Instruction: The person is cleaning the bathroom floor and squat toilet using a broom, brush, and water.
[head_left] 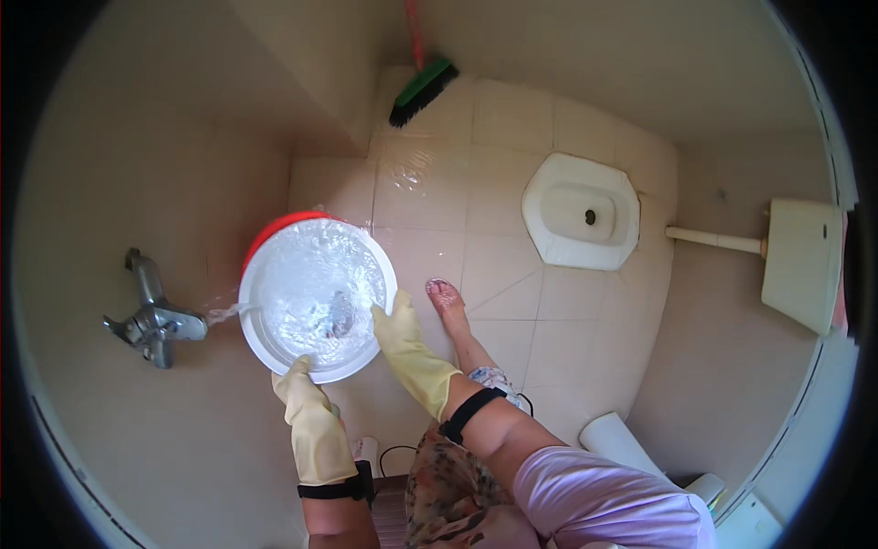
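Both my hands wear pale yellow rubber gloves and hold a round white basin (387, 273) by its rim. My left hand (302, 392) is closed on the near edge, thumb over the rim. My right hand (398, 328) grips the right side, its thumb on the inner rim and the other fingers hidden below. Rippling clear water (315, 274) fills much of the basin. From the metal wall tap (169, 323) at the left, a stream of water (222, 314) runs into it. Beneath the basin's far left side shows the edge of a red container (291, 220).
A white squat toilet (558, 233) is set in the tiled floor (494, 201) at the right, with a cistern (797, 265) on the wall beyond. A green-headed broom (425, 90) leans at the far wall. My bare foot (444, 297) stands on wet tiles right of the basin.
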A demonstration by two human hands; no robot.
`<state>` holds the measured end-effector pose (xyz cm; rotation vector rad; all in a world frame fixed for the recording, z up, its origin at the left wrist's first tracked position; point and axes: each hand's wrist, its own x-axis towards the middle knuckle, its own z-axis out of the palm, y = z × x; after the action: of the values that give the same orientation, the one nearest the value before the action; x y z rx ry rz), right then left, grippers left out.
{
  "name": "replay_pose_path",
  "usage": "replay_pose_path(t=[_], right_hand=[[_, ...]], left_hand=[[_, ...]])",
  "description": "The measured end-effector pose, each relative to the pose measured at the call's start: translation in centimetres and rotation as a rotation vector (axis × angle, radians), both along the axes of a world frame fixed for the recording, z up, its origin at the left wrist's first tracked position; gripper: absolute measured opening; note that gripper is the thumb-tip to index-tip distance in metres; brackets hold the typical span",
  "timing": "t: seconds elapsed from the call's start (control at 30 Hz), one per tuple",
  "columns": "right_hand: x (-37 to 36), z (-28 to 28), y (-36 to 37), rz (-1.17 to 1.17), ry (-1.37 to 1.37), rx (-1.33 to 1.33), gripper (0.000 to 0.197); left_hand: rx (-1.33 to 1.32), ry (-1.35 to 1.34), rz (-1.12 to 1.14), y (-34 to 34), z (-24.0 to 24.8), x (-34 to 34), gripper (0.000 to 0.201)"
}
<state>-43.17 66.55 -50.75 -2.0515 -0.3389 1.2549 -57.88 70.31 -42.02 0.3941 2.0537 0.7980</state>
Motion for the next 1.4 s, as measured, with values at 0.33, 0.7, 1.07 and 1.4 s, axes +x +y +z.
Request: replay_pose_path(t=[0.33,0.7,1.07,1.4], right_hand=[[10.7,4.3,0.6,-0.471,0.662,-0.11,0.044],[18.1,2.5,3.1,-0.8,1.183,-0.119,0.04],[3.7,0.2,-2.5,-0.581,0.895,0.027,0.035],[-4.6,-6.0,-1.2,0.26,0.318,-0.255,0.049]], left_hand=[[0.08,0.525,-0.898,7.6,7.1,14.7,0.049],[0.601,1.068,-1.315,6.6,11.3,30.4,0.082],[0.531,0.491,-1.002,1.7,8.3,11.0,0.064],[0.062,0.201,-0.342,-0.8,0.9,-3.1,0.054]])
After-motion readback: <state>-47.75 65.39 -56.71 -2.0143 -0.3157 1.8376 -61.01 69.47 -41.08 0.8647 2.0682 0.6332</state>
